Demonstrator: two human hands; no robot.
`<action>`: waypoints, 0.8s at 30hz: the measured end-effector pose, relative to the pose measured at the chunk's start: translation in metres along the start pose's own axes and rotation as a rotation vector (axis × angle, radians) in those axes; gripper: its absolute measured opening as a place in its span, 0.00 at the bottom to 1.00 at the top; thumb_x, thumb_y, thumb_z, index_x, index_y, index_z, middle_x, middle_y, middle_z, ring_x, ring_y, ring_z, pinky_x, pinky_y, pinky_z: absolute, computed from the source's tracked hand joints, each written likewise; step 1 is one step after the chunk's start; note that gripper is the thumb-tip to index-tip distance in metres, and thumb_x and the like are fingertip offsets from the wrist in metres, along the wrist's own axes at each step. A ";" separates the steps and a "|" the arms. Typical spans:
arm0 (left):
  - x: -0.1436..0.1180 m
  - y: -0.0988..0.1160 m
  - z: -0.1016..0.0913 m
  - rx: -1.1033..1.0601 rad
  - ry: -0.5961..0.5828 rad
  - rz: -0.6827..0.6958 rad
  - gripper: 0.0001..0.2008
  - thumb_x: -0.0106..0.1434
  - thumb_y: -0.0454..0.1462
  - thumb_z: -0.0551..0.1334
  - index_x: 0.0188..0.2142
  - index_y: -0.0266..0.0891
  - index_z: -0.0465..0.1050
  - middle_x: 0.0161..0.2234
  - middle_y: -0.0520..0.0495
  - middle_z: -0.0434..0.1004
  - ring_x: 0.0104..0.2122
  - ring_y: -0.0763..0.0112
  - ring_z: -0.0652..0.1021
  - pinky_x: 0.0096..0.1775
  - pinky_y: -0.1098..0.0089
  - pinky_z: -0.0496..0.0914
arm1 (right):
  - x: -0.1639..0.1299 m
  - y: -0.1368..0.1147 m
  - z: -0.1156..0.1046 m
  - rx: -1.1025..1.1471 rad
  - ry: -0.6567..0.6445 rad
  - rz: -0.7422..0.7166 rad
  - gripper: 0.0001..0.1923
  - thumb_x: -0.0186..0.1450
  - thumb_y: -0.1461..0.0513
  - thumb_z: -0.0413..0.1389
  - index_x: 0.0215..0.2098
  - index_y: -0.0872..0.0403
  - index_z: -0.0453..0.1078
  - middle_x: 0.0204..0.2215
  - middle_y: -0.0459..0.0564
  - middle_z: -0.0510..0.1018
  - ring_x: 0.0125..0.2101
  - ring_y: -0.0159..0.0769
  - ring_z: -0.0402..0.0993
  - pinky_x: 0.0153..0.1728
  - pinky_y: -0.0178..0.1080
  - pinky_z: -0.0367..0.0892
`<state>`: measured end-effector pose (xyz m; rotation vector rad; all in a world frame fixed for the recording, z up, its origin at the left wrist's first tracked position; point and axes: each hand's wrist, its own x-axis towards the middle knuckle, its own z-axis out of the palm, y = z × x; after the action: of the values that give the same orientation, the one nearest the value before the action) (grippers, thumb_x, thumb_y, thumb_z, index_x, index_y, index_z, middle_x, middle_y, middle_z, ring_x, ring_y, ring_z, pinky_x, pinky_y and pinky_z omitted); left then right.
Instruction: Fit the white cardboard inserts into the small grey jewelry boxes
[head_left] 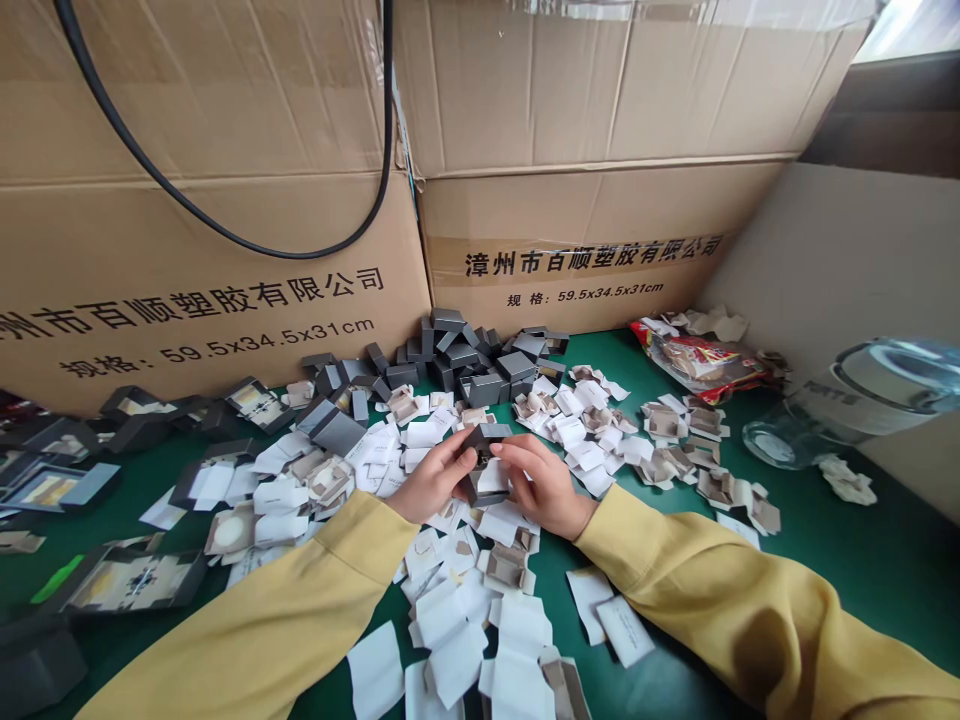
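Observation:
Between my two hands is a small dark grey box (487,440), held just above a heap of white card pieces. My left hand (431,480) grips its left side, thumb on top. On the other side, my right hand (544,485) has its thumb and fingers closed at the box's right edge, near a white piece (491,477) at the front of it. Folded white card inserts (450,640) lie below and around both hands. Behind them is a pile of dark grey boxes (480,385).
Two big cardboard cartons (225,250) stand along the back of the green table (645,600). At right are a glass jug (810,410), a crumpled tissue (847,480) and a red snack packet (701,360). More grey boxes (135,580) lie at left. A black cable (255,240) hangs above.

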<state>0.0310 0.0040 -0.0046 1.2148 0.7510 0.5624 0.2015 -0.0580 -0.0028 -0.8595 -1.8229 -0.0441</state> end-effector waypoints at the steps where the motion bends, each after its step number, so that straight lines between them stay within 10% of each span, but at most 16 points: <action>1: 0.000 0.000 0.000 0.006 0.005 -0.003 0.31 0.56 0.50 0.61 0.56 0.42 0.61 0.28 0.50 0.68 0.24 0.75 0.69 0.23 0.75 0.65 | 0.000 0.001 0.001 0.001 -0.035 0.007 0.20 0.66 0.71 0.42 0.54 0.51 0.58 0.37 0.52 0.71 0.36 0.32 0.71 0.33 0.34 0.70; 11: -0.002 0.001 0.002 0.031 0.002 0.006 0.29 0.57 0.50 0.60 0.56 0.43 0.62 0.30 0.49 0.72 0.22 0.74 0.70 0.23 0.74 0.65 | 0.001 0.001 0.000 -0.181 -0.070 -0.014 0.11 0.65 0.67 0.50 0.44 0.51 0.68 0.33 0.50 0.78 0.31 0.36 0.66 0.30 0.39 0.64; 24: -0.006 0.009 0.017 0.104 0.022 0.107 0.25 0.54 0.33 0.60 0.53 0.38 0.65 0.46 0.45 0.73 0.46 0.60 0.72 0.46 0.64 0.67 | 0.004 0.001 0.001 -0.202 -0.074 0.022 0.09 0.65 0.67 0.50 0.38 0.53 0.71 0.31 0.49 0.79 0.26 0.34 0.62 0.26 0.38 0.62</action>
<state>0.0402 -0.0088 0.0085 1.3532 0.7445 0.6313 0.2005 -0.0551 -0.0001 -1.0337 -1.9007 -0.1875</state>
